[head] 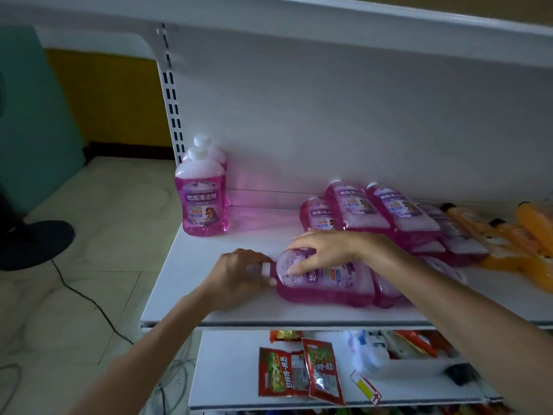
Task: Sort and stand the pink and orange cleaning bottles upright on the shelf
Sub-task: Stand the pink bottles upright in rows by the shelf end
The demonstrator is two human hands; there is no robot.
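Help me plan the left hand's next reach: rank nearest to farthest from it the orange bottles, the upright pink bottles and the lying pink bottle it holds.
1. Lying pink bottle: front of shelf, left hand grips its cap.
2. Upright pink bottles: back left.
3. Orange bottles: far right.

2 bare forearms reach in from below, the left from the lower left and the right from the lower right, angling toward each other. The left hand (239,275) is knuckles-up, its fingers curled round the white-capped neck of a lying pink bottle (326,286). The right hand (321,253) arches over that bottle's shoulder with the wrist raised. Its fingers bend down over the far edge and its thumb lies on the near face. The 2 hands sit close together.
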